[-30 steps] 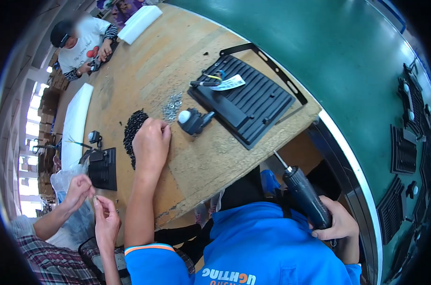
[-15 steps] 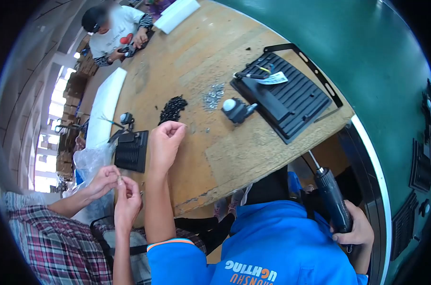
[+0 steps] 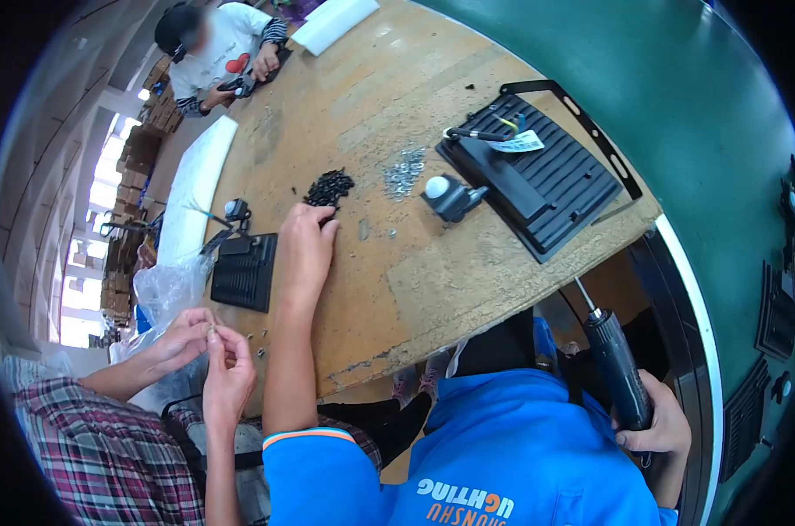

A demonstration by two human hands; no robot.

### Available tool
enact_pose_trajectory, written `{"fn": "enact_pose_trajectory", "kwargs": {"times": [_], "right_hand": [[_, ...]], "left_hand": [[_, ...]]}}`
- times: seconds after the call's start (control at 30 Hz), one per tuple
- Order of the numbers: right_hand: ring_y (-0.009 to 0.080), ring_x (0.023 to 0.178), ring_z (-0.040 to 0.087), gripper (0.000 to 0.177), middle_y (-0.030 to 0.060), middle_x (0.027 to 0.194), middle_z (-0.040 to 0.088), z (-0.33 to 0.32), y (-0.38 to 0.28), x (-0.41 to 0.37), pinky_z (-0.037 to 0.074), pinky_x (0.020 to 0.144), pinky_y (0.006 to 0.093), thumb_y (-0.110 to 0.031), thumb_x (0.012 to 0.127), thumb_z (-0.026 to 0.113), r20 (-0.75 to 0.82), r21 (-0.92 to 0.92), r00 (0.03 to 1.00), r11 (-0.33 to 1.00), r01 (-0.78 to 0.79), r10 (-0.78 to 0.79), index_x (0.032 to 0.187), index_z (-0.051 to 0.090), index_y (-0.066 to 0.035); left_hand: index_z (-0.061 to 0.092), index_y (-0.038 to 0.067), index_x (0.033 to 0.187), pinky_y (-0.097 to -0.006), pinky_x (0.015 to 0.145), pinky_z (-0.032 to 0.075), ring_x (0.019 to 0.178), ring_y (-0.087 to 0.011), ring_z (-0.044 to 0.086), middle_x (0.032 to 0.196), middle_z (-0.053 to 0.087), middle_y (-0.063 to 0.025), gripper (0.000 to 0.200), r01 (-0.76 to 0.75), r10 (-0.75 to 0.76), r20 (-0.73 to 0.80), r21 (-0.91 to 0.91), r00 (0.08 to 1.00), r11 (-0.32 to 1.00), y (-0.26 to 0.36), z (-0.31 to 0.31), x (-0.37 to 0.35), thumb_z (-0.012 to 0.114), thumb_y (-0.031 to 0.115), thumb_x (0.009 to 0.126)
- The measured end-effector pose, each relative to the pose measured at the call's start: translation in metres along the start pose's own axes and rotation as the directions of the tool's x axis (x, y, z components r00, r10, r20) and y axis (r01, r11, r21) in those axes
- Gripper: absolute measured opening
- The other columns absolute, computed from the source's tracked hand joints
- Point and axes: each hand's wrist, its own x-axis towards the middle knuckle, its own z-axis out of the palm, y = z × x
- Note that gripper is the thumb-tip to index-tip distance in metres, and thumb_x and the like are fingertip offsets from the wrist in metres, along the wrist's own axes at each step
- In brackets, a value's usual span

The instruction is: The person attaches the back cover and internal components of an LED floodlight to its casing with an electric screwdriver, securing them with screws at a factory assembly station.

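Observation:
My left hand [image 3: 308,244] is at the near edge of a pile of small black screws [image 3: 330,188], its thumb a little apart from the bent fingers. Its fingertips are partly hidden. My right hand [image 3: 659,416] grips a black electric screwdriver [image 3: 618,368], held below the table's edge with its bit pointing up. Beyond the pile lie small silvery metal parts [image 3: 404,174]. A black sensor with a white dome [image 3: 450,197] rests beside a black finned floodlight housing [image 3: 533,180], which has a bracket, wires and a white label.
At left, a co-worker's hands [image 3: 213,346] pinch something tiny beside a smaller black floodlight [image 3: 244,273]. Another person [image 3: 227,61] works at the far side. White foam blocks [image 3: 196,188] and clear plastic [image 3: 170,294] lie along the wooden table [image 3: 354,302].
My left hand has gone from a closed pinch above the table to the edge of the screw pile, with thumb and fingers parting. The right hand keeps holding the screwdriver. The view has shifted slightly.

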Motion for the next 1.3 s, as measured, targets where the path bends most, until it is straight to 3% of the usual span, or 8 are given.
{"fn": "enact_pose_trajectory", "kwargs": {"times": [0.37,0.5,0.6,0.67,0.77,0.83,0.97,1.3], "right_hand": [[0.0149,0.073,0.063,0.068,0.0083,0.081,0.064,-0.008,-0.002,-0.001,0.05,0.069,0.0273,-0.013,0.062,0.077,0.118,-0.108,0.991,0.991,0.076,-0.063,0.12,0.046,0.004],[0.0142,0.071,0.062,0.059,0.0082,0.079,0.064,-0.008,0.002,-0.003,0.05,0.067,0.0266,-0.017,0.061,0.079,0.069,-0.056,0.996,0.996,0.066,-0.062,0.108,0.049,0.003],[0.0142,0.071,0.062,0.059,0.0078,0.079,0.064,-0.008,0.0,-0.003,0.05,0.067,0.0264,-0.016,0.062,0.079,0.08,-0.079,0.994,0.993,0.082,-0.076,0.108,0.049,0.003],[0.0161,0.072,0.063,0.066,0.0081,0.08,0.063,-0.009,-0.003,0.003,0.05,0.069,0.0278,-0.014,0.064,0.077,0.185,-0.059,0.976,0.989,0.132,-0.119,0.119,0.047,0.003],[0.0169,0.071,0.062,0.066,0.0087,0.081,0.062,-0.006,-0.007,0.007,0.05,0.068,0.0279,-0.015,0.064,0.076,0.245,-0.088,0.946,0.967,0.239,-0.211,0.12,0.046,0.003],[0.0173,0.072,0.062,0.066,0.0092,0.083,0.062,-0.003,-0.009,0.004,0.05,0.068,0.0278,-0.016,0.064,0.076,0.242,-0.099,0.948,0.967,0.235,-0.205,0.12,0.046,0.003],[0.0184,0.073,0.062,0.067,0.0108,0.086,0.061,-0.003,-0.008,0.0,0.049,0.067,0.0279,-0.017,0.065,0.076,0.225,-0.137,0.959,0.969,0.204,-0.17,0.121,0.045,0.004],[0.0201,0.073,0.061,0.067,0.0117,0.085,0.06,-0.004,-0.005,0.002,0.049,0.068,0.0295,-0.02,0.066,0.076,0.224,-0.145,0.959,0.967,0.211,-0.176,0.121,0.045,0.003]], "left_hand": [[0.066,-0.002,0.086,-0.0377,0.07,0.048,0.077,-0.0332,0.06,0.082,0.061,-0.0188,0.011,-0.138,0.138,0.007,0.112,0.99,0.984,-0.005,0.005,0.004,0.062,0.0,0.076],[0.064,-0.001,0.094,-0.0318,0.065,0.049,0.072,-0.0214,0.062,0.08,0.063,-0.0128,0.018,0.064,-0.071,-0.042,-0.139,0.997,0.988,0.01,-0.01,-0.002,0.062,-0.003,0.077],[0.061,0.0,0.103,-0.0239,0.062,0.049,0.071,-0.0091,0.06,0.08,0.063,-0.0046,0.024,0.243,-0.249,0.082,-0.632,0.965,0.736,0.078,-0.048,-0.018,0.061,-0.005,0.079],[0.058,-0.001,0.107,-0.0223,0.064,0.05,0.074,-0.0102,0.06,0.084,0.063,-0.0056,0.027,0.233,0.052,0.282,-0.871,0.958,0.432,0.122,-0.05,-0.039,0.06,-0.005,0.08],[0.055,-0.002,0.111,-0.0225,0.066,0.05,0.076,-0.0119,0.061,0.089,0.064,-0.0076,0.029,0.467,0.211,0.484,-0.875,0.849,0.129,0.155,-0.027,-0.045,0.06,-0.003,0.082],[0.052,-0.002,0.114,-0.0239,0.068,0.052,0.08,-0.0149,0.063,0.092,0.064,-0.0097,0.032,0.718,0.282,0.664,-0.673,0.693,-0.179,0.162,-0.006,-0.041,0.061,0.001,0.084],[0.051,-0.001,0.115,-0.0254,0.069,0.053,0.081,-0.0172,0.063,0.092,0.064,-0.0107,0.033,0.798,0.36,0.714,-0.564,0.601,-0.215,0.17,0.005,-0.04,0.062,0.003,0.084],[0.051,-0.001,0.112,-0.0254,0.069,0.054,0.082,-0.0165,0.064,0.092,0.063,-0.0109,0.028,0.76,0.322,0.691,-0.615,0.647,-0.208,0.176,0.006,-0.041,0.061,0.002,0.085]]}}
